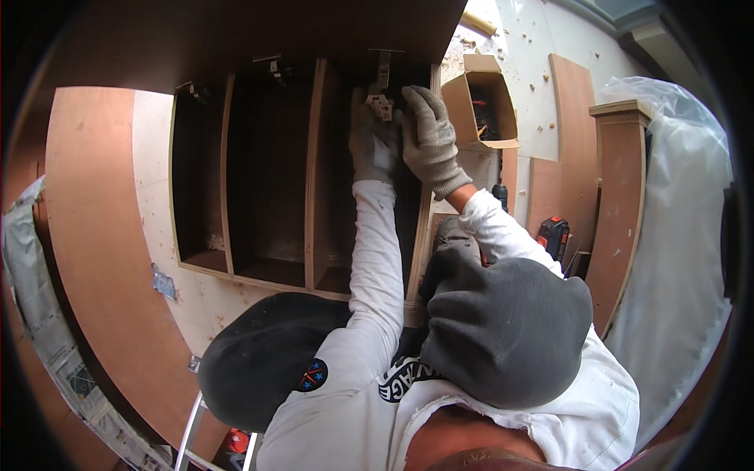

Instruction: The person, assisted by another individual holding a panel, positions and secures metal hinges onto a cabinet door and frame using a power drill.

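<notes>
My left hand, in a grey work glove, reaches into the right-hand compartment of the wooden cabinet, its fingers closed about a metal cabinet hinge. The hinge hangs from a metal arm at the lower edge of a dark brown panel. Close on the hinge's right is my right hand, also gloved, with bent fingers turned inward. Whatever its fingertips may hold is hidden. Two more hinges, a middle hinge and a left hinge, show along the same panel edge.
An open cardboard box with dark contents stands right of the cabinet. A black-and-red power tool lies near loose boards. Plastic sheeting covers the far right. A long wooden panel and a ladder are at left.
</notes>
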Available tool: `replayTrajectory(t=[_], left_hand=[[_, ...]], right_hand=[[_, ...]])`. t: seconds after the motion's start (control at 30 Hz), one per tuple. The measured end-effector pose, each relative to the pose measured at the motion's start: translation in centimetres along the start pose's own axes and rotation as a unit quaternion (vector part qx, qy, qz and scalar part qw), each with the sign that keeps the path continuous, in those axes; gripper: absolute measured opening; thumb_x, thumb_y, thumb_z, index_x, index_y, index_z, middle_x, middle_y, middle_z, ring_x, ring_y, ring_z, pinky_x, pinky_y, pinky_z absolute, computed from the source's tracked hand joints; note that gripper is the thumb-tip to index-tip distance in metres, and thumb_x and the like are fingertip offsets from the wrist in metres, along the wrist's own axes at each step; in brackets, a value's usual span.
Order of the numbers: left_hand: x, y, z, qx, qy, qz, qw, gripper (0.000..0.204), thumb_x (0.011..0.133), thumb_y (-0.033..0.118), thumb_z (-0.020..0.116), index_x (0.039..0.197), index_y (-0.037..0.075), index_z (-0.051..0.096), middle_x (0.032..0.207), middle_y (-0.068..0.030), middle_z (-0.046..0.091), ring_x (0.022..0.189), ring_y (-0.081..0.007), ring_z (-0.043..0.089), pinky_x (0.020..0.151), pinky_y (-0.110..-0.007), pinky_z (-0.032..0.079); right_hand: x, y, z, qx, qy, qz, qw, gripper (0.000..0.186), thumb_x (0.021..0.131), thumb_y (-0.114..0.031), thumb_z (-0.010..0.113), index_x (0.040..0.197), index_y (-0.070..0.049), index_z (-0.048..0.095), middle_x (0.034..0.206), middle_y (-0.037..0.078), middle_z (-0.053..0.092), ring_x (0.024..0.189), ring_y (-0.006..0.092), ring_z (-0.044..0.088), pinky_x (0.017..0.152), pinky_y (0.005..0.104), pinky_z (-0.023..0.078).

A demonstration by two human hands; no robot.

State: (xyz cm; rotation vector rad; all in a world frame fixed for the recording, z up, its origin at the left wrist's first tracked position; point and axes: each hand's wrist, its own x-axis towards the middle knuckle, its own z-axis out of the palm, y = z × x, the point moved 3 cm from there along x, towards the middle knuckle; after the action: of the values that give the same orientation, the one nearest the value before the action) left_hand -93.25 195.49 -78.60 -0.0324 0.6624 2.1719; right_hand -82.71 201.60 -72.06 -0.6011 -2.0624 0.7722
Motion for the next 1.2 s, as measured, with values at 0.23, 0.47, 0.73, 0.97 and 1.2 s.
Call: replayTrajectory(t=[0.23, 0.47, 0.73, 0.97, 1.2], left_hand=[[-1.2, 2.1, 1.1, 0.096, 0.022, -0.023, 0.995, 0.053, 0.106, 0.024, 0.059, 0.153, 0.007, 0.04, 0.13, -0.0115, 0.063, 0.112, -0.0209, 0.064, 0.097, -0.035, 0.055], [3.9, 19.3, 5.8, 0.268, 0.159, 0.357, 0.881, 0.043, 0.101, 0.01, 0.055, 0.143, 0.003, 0.048, 0.12, -0.0169, 0.068, 0.102, -0.0224, 0.068, 0.079, -0.036, 0.058], [14.2, 53.7, 0.7, 0.666, 0.365, 0.353, 0.546, 0.074, 0.098, 0.063, 0.054, 0.125, -0.006, 0.062, 0.111, -0.027, 0.069, 0.096, -0.0345, 0.07, 0.081, -0.04, 0.056], [21.0, 60.4, -0.4, 0.555, 0.176, 0.265, 0.769, 0.092, 0.088, 0.077, 0.062, 0.151, 0.011, 0.048, 0.091, -0.0017, 0.053, 0.083, -0.0157, 0.052, 0.089, -0.044, 0.047], [22.1, 52.7, 0.6, 0.456, 0.046, 0.231, 0.858, 0.089, 0.096, 0.079, 0.042, 0.155, 0.013, 0.04, 0.157, -0.0098, 0.046, 0.142, -0.0293, 0.045, 0.116, -0.048, 0.036]], right_hand=[[2.8, -2.4, 0.2, 0.135, -0.156, 0.304, 0.93, 0.036, 0.096, -0.023, 0.064, 0.126, -0.001, 0.065, 0.112, 0.023, 0.07, 0.116, 0.0422, 0.063, 0.098, 0.0462, 0.05], [9.8, 5.0, -8.8, 0.415, 0.15, 0.202, 0.875, 0.019, 0.103, -0.008, 0.056, 0.117, 0.001, 0.065, 0.119, 0.011, 0.071, 0.104, 0.0179, 0.068, 0.097, 0.03, 0.054], [18.9, -0.4, -12.5, 0.306, -0.19, 0.11, 0.926, 0.014, 0.096, -0.007, 0.067, 0.109, -0.004, 0.067, 0.121, 0.002, 0.065, 0.105, 0.0082, 0.06, 0.096, 0.027, 0.049], [18.4, -0.2, -11.2, 0.323, -0.095, 0.088, 0.937, 0.019, 0.095, -0.006, 0.065, 0.114, -0.002, 0.066, 0.105, 0.001, 0.067, 0.098, 0.0096, 0.063, 0.089, 0.0255, 0.05], [18.3, -0.9, -10.9, 0.264, -0.054, 0.054, 0.961, 0.024, 0.095, -0.001, 0.068, 0.119, -0.001, 0.067, 0.106, 0.003, 0.071, 0.101, 0.0103, 0.065, 0.092, 0.0267, 0.053]])
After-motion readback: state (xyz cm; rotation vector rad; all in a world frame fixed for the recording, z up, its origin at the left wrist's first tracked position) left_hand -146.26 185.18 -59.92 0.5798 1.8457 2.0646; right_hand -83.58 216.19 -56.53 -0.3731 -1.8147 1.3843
